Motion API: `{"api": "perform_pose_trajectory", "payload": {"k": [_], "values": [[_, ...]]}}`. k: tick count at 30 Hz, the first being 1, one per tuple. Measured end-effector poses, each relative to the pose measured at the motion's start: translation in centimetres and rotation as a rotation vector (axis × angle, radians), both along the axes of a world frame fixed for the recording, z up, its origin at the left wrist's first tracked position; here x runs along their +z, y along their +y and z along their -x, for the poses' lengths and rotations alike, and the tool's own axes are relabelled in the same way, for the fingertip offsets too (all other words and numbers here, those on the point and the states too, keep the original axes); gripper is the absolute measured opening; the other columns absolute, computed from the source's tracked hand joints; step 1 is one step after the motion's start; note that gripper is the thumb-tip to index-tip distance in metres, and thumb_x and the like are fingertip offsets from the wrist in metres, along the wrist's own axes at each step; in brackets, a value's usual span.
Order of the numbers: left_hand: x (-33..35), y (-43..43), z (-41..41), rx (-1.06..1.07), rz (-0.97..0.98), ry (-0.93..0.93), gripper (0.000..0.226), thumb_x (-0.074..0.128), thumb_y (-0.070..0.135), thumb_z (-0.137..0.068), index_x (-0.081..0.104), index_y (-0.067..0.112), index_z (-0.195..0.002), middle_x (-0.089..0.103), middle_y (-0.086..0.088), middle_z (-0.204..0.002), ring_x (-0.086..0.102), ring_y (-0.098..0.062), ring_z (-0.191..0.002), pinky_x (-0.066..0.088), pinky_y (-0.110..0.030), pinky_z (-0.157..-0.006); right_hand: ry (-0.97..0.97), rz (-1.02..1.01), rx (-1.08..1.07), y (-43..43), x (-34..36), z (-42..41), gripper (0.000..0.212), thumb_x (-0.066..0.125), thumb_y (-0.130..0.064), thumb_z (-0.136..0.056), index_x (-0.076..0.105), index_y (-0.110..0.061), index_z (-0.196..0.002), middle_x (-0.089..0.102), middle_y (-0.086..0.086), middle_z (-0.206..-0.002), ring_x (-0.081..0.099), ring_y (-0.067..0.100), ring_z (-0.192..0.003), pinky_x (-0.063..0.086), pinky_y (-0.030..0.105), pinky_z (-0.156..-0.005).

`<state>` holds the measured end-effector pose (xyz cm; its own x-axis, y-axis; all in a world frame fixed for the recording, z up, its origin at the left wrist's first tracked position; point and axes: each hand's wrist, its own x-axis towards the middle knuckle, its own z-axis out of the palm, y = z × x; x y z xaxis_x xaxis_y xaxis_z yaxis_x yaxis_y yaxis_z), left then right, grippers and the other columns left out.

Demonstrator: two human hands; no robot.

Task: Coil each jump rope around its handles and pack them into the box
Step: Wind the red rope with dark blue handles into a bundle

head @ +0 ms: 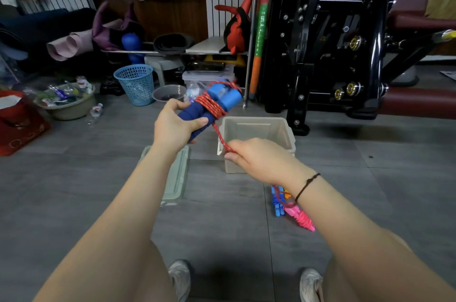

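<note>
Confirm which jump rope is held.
The red rope on blue handles: left hand grips them, right hand pinches its tail. Pink rope and blue rope lie on floor.

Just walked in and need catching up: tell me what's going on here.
A person's left hand grips two blue handles together while the right hand holds the red rope taut, several turns already wound on. The open box sits on the floor beyond, its lid alongside. More jump ropes lie under the right wrist.

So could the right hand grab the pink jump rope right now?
Probably not yet: the right hand pinches the red rope, though the pink jump rope lies free on the floor.
</note>
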<state>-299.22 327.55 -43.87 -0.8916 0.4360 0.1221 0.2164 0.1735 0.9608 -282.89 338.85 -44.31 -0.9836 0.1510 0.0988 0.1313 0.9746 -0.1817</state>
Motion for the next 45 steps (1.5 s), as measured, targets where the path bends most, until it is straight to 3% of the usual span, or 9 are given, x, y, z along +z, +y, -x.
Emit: {"api": "perform_pose_trajectory", "payload": {"k": [5, 17, 27, 29, 32, 34, 36, 41, 45], "values": [[-0.3, 0.3, -0.9, -0.230, 0.316, 0.346, 0.037, 0.084, 0.015, -0.067, 0.061, 0.027, -0.093, 0.065, 0.006, -0.096, 0.058, -0.013, -0.086, 0.040, -0.018, -0.066, 0.171, -0.119, -0.041, 1.0, 1.2, -1.0, 0.035, 0.036, -0.047, -0.097, 0.061, -0.023, -0.103, 0.066, 0.000, -0.097, 0.061, 0.025, -0.095, 0.047, 0.037, -0.070], [0.2, 1.2, -2.6, -0.694, 0.548, 0.523, 0.041, 0.082, 0.009, -0.067, 0.066, 0.028, -0.100, 0.066, 0.013, -0.097, 0.059, -0.006, -0.088, 0.043, -0.012, -0.074, 0.334, 0.143, -0.239, 4.0, 1.2, -2.2, 0.026, 0.060, -0.050, -0.084, 0.073, -0.029, -0.083, 0.064, -0.011, -0.069, 0.052, 0.004, -0.063, 0.046, 0.030, -0.061], [1.8, -0.3, -4.0, -1.039, 0.195, 0.034, 0.038, 0.076, -0.010, -0.067, 0.060, 0.019, -0.088, 0.067, 0.009, -0.090, 0.063, -0.012, -0.083, 0.055, -0.031, -0.074, 0.282, 0.623, -0.211, 5.4, 1.3, -2.8, 0.020, 0.065, -0.037, -0.083, 0.070, -0.027, -0.066, 0.060, -0.017, -0.053, 0.049, -0.005, -0.053, 0.036, 0.011, -0.055], [1.8, -0.2, -4.3, -1.088, 0.027, -0.101, 0.037, 0.077, -0.002, -0.063, 0.063, 0.025, -0.085, 0.067, 0.000, -0.091, 0.061, -0.021, -0.082, 0.054, -0.039, -0.071, 0.303, 0.804, -0.189, 6.0, 1.0, -3.5, 0.024, 0.076, -0.047, -0.066, 0.070, -0.024, -0.062, 0.061, -0.014, -0.052, 0.052, -0.005, -0.050, 0.041, 0.015, -0.055], [1.5, 0.7, -4.6, -0.962, -0.243, -0.233, 0.036, 0.076, 0.004, -0.061, 0.061, 0.020, -0.090, 0.065, -0.006, -0.091, 0.061, -0.021, -0.077, 0.051, -0.034, -0.063, 0.338, 0.992, -0.320, 7.0, -0.4, -4.0, 0.064, 0.090, -0.058, -0.012, 0.072, -0.022, -0.062, 0.065, -0.012, -0.065, 0.066, 0.003, -0.065, 0.054, 0.019, -0.061], [1.1, 1.5, -5.0, -0.774, -0.334, -0.261, 0.036, 0.073, 0.002, -0.064, 0.055, 0.016, -0.092, 0.065, -0.005, -0.084, 0.061, -0.018, -0.072, 0.049, -0.030, -0.059, 0.300, 0.730, -0.357, 6.6, -0.9, -3.2, 0.041, 0.086, -0.030, -0.064, 0.060, -0.019, -0.094, 0.056, -0.009, -0.081, 0.059, 0.008, -0.078, 0.048, 0.014, -0.068], [0.6, 2.4, -5.4, -0.610, -0.377, -0.274, 0.034, 0.069, 0.003, -0.067, 0.050, 0.015, -0.093, 0.065, -0.002, -0.082, 0.061, -0.016, -0.070, 0.047, -0.031, -0.061, 0.328, 0.582, -0.362, 4.9, 0.1, -1.7, 0.009, 0.058, -0.007, -0.089, 0.057, -0.016, -0.091, 0.052, -0.004, -0.075, 0.048, 0.006, -0.065, 0.041, 0.013, -0.056], [0.1, 3.6, -5.0, -0.253, -0.406, -0.279, 0.030, 0.064, -0.001, -0.085, 0.046, 0.020, -0.094, 0.061, -0.001, -0.091, 0.060, -0.015, -0.074, 0.045, -0.027, -0.057, 0.176, 0.419, -0.200, 2.3, -0.9, -0.5, 0.027, 0.044, -0.030, -0.098, 0.063, -0.011, -0.097, 0.068, 0.008, -0.087, 0.060, 0.023, -0.081, 0.046, 0.035, -0.073], [-0.9, 3.3, -3.0, -0.153, -0.161, -0.028, 0.032, 0.069, 0.003, -0.083, 0.044, 0.015, -0.099, 0.057, -0.001, -0.095, 0.058, -0.019, -0.084, 0.049, -0.026, -0.063, 0.231, 0.216, -0.115, 1.0, 0.0, -0.5, 0.031, 0.044, -0.041, -0.096, 0.059, -0.018, -0.081, 0.058, -0.002, -0.072, 0.059, 0.023, -0.076, 0.041, 0.035, -0.061]]}}
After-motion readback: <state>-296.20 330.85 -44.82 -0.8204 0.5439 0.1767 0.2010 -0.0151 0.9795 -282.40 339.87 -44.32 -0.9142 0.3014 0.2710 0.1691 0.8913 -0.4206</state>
